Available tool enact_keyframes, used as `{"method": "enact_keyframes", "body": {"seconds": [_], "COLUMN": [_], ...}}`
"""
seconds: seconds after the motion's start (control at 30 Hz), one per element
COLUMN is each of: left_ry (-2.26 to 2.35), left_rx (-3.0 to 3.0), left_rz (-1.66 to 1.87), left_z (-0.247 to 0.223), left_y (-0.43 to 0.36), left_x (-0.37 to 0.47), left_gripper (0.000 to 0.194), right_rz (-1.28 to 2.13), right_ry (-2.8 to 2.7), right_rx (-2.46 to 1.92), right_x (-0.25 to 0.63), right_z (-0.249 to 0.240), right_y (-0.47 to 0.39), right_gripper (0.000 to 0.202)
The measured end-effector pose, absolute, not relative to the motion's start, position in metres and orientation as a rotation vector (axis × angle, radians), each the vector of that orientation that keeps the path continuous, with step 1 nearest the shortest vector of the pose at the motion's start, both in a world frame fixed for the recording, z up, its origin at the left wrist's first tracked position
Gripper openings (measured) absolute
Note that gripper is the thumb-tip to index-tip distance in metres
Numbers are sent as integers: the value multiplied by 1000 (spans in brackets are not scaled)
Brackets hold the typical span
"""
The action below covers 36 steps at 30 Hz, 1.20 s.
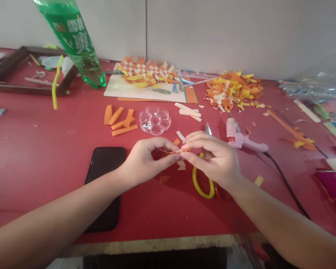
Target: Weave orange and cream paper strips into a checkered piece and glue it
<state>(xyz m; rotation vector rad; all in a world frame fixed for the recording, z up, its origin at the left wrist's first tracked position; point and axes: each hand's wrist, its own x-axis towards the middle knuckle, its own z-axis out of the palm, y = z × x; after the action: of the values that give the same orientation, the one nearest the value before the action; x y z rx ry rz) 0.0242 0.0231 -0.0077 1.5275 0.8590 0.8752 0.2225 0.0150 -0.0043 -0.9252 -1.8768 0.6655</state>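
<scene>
Between my two hands, above the red table, is a small folded piece of orange and pale paper [185, 149]. My left hand [152, 155] pinches its left part between thumb and fingers. The thumb and fingertips of my right hand [211, 155] close on its right end. Beneath my right hand lies a pair of scissors [196, 183] with yellow and red handles, partly covered by the hand; the blade tip shows beyond the fingers. Loose paper scraps [164, 179] lie under the hands. Left of them are orange paper strips [124, 129], and white strips [189, 111] lie beyond.
A black phone [105, 164] lies under my left forearm. A clear flower-shaped tray [155, 120] holds small pieces. To the right is a pink glue gun [242, 138] with a black cord. Behind are woven paper fish [148, 71], a scrap heap [235, 89] and a green bottle [75, 41].
</scene>
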Motion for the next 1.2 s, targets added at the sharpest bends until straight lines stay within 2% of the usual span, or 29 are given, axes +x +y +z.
{"method": "enact_keyframes", "body": {"seconds": [0.17, 0.3, 0.4, 0.6, 0.8, 1.0, 1.2], "left_ry": [897, 998, 1151, 1692, 2067, 2238, 1948], "left_rx": [1443, 1308, 1362, 1714, 2013, 2158, 2477], "left_rz": [900, 1095, 1119, 764, 462, 357, 383], "left_z": [-4, 15, 28, 17, 2, 16, 18], "left_y": [29, 37, 43, 46, 28, 21, 16], "left_x": [21, 9, -14, -100, -162, -152, -100], "left_gripper": [17, 18, 24, 32, 23, 34, 36], "right_rz": [633, 432, 272, 254, 279, 457, 149], "right_ry": [-1892, -2000, -2081, -2347, -2499, -2608, -2570], "right_rx": [-1116, -1326, -1353, -1372, -1277, -1153, -1346], "right_x": [232, 243, 250, 250, 233, 225, 228], "right_z": [-5, -2, 0, -10, -19, 0, -8], "right_y": [24, 31, 33, 35, 28, 13, -6], "right_gripper": [21, 13, 17, 34, 49, 52, 46]}}
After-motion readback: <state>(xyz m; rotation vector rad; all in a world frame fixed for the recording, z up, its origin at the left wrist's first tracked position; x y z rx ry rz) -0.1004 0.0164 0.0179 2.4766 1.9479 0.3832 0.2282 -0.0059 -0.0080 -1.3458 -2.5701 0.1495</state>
